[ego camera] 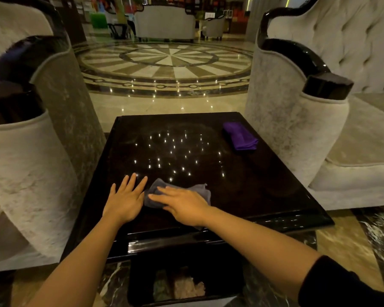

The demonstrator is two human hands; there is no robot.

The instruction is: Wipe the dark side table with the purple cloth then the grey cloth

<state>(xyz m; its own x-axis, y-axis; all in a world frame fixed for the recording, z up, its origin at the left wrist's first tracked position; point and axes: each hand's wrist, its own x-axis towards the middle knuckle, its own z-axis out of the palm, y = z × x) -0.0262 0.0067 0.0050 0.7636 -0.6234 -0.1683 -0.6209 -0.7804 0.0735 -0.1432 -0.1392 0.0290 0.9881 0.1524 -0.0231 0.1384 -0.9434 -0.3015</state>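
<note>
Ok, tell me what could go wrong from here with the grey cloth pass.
1. The left hand rests bare and flat on the glossy dark side table, so it may leave prints.
2. The grey cloth is bunched under the right hand, so it may streak.
3. The purple cloth covers the far right corner, which might get skipped.

One cloth (177, 194) near table's (264, 185) front, another (239, 136) far right.

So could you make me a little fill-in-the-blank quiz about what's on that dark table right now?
1. The right hand presses flat on the ____ cloth.
2. The purple cloth lies folded near the table's far ____ corner.
3. The left hand rests flat on the bare ____.
4. Below the table's near edge stands a dark ____ holding rags.

Missing words: grey; right; table; bin
</note>
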